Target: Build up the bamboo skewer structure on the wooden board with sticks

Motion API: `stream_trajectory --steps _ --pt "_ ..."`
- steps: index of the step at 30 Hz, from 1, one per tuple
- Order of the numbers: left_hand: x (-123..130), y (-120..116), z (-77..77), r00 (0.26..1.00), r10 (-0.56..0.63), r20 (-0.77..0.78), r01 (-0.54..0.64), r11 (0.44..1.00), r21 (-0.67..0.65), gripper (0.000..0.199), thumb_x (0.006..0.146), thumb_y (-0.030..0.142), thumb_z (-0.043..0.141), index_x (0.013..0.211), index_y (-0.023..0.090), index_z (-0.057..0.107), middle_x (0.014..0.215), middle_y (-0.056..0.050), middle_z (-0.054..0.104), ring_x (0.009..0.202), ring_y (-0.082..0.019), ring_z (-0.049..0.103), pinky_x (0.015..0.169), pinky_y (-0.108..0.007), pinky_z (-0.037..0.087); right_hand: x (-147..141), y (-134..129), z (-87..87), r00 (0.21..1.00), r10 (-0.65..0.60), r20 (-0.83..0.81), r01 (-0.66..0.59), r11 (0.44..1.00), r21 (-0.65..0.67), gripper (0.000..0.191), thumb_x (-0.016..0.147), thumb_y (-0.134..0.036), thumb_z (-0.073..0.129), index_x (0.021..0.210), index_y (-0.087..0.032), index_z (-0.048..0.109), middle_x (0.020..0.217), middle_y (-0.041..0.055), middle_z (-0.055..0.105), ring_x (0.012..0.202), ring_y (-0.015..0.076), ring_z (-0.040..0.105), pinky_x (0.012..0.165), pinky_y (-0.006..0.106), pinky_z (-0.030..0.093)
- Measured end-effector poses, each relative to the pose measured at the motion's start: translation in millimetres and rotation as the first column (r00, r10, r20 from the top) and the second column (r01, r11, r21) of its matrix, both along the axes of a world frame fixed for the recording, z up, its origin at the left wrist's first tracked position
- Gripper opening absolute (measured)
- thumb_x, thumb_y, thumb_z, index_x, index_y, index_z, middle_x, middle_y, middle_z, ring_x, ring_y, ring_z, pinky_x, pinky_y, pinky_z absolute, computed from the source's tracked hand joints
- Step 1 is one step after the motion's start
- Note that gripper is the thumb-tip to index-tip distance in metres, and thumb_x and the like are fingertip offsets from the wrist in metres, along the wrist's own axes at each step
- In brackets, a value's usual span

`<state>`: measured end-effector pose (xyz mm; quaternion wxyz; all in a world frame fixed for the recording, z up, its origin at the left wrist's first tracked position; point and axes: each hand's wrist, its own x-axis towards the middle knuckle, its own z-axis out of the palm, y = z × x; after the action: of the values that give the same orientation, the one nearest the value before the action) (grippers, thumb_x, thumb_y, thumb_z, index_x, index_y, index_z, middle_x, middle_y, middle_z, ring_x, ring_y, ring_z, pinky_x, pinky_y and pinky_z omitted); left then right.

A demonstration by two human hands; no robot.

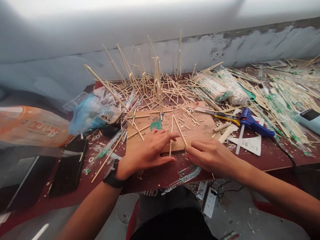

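Note:
Two thin wooden sticks meet at their far tips on the wooden board [206,130], forming a narrow upside-down V. My right hand [212,156] pinches the near end of the right stick [179,129] between thumb and fingers. Beside the left stick [172,128], my left hand [150,150] lies low with fingers stretched out and thumb apart. Its index finger and thumb reach to that stick; whether they press on it I cannot tell. A green patch [156,124] shows on the board just beyond my left fingers.
Upright stick frames [157,76] stand behind the board among many loose sticks. To the right lie a yellow utility knife [225,116], a blue glue gun [255,123] and bagged sticks [215,85]. A black phone [68,168] and a blue plastic bag [83,115] are at left.

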<state>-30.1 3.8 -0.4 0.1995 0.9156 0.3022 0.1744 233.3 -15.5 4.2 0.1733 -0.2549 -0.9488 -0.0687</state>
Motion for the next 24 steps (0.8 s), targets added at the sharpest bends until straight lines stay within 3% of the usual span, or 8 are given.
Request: stream_trajectory --steps 3,6,9,12,13,17,21,24 --pt "-1.1 2.8 -1.7 0.999 0.007 0.031 -0.007 1.000 0.014 0.052 0.099 0.041 0.071 0.143 0.024 0.049 0.126 -0.010 0.073 0.115 -0.029 0.067 0.100 -0.044 0.046 0.8 -2.3 6.0 1.000 0.008 -0.019 -0.008 1.000 -0.003 0.028 0.104 -0.015 0.051 0.082 -0.018 0.067 0.066 0.0011 0.061 0.058 0.0142 0.056 0.055 0.032 0.039" --pt "-1.8 7.3 -4.0 0.998 0.037 0.051 -0.039 0.998 0.048 0.048 0.100 0.042 0.069 0.141 0.022 0.053 0.123 -0.010 0.074 0.114 -0.028 0.069 0.100 -0.044 0.046 21.0 -8.5 19.6 0.981 -0.050 -0.190 0.047 0.999 -0.018 0.015 0.104 -0.020 0.058 0.094 -0.020 0.070 0.077 0.0036 0.071 0.064 0.0152 0.064 0.059 0.031 0.047" --pt "-2.1 11.6 -7.3 0.998 0.047 0.045 -0.053 0.992 0.117 0.044 0.103 0.043 0.065 0.138 0.018 0.055 0.119 -0.012 0.075 0.110 -0.028 0.070 0.098 -0.044 0.046 60.9 -14.5 34.2 0.916 -0.272 -0.296 0.257 0.962 -0.088 0.009 0.100 -0.018 0.066 0.105 -0.025 0.069 0.088 0.0038 0.077 0.069 0.0162 0.069 0.066 0.031 0.053" --pt "-1.7 14.0 -11.1 0.998 0.036 0.056 -0.047 0.976 0.215 0.041 0.105 0.040 0.063 0.136 0.014 0.054 0.116 -0.013 0.075 0.107 -0.027 0.072 0.097 -0.042 0.046 113.0 -14.5 37.5 0.800 -0.545 -0.253 0.552 0.832 -0.047 0.008 0.099 -0.026 0.065 0.104 -0.022 0.070 0.083 0.0057 0.076 0.068 0.0213 0.071 0.065 0.035 0.054" --pt "-1.3 14.3 -12.1 0.998 0.035 0.058 -0.048 0.968 0.247 0.039 0.105 0.039 0.062 0.135 0.014 0.054 0.116 -0.013 0.076 0.106 -0.027 0.072 0.096 -0.042 0.045 130.4 -13.1 34.7 0.748 -0.629 -0.212 0.629 0.773 -0.076 0.015 0.100 -0.029 0.062 0.108 -0.020 0.070 0.090 0.0098 0.077 0.075 0.0245 0.073 0.070 0.038 0.056" --pt "1.6 13.9 -13.4 0.998 0.041 0.041 -0.052 0.941 0.334 0.036 0.107 0.036 0.059 0.135 0.015 0.052 0.117 -0.012 0.076 0.101 -0.026 0.073 0.095 -0.041 0.045 183.2 -3.6 8.3 0.665 -0.743 -0.072 0.734 0.669 -0.114 0.035 0.093 -0.040 0.059 0.111 -0.012 0.071 0.102 0.0208 0.076 0.096 0.0371 0.073 0.085 0.050 0.057" --pt "3.8 12.2 -12.1 0.998 0.059 0.039 -0.070 0.919 0.387 0.033 0.109 0.037 0.055 0.133 0.014 0.053 0.116 -0.013 0.076 0.100 -0.027 0.073 0.094 -0.042 0.046 198.0 9.0 -19.8 0.637 -0.771 -0.025 0.759 0.632 -0.159 0.044 0.092 -0.045 0.058 0.123 -0.014 0.067 0.116 0.0233 0.072 0.110 0.0415 0.068 0.094 0.058 0.054" --pt "3.5 11.6 -12.0 0.996 0.071 0.047 -0.084 0.916 0.392 0.032 0.109 0.037 0.055 0.130 0.014 0.054 0.112 -0.013 0.076 0.097 -0.026 0.073 0.093 -0.041 0.047 197.5 17.9 -26.7 0.633 -0.772 -0.053 0.757 0.632 -0.163 0.041 0.092 -0.042 0.059 0.124 -0.017 0.066 0.113 0.0210 0.071 0.108 0.0399 0.068 0.093 0.057 0.054"
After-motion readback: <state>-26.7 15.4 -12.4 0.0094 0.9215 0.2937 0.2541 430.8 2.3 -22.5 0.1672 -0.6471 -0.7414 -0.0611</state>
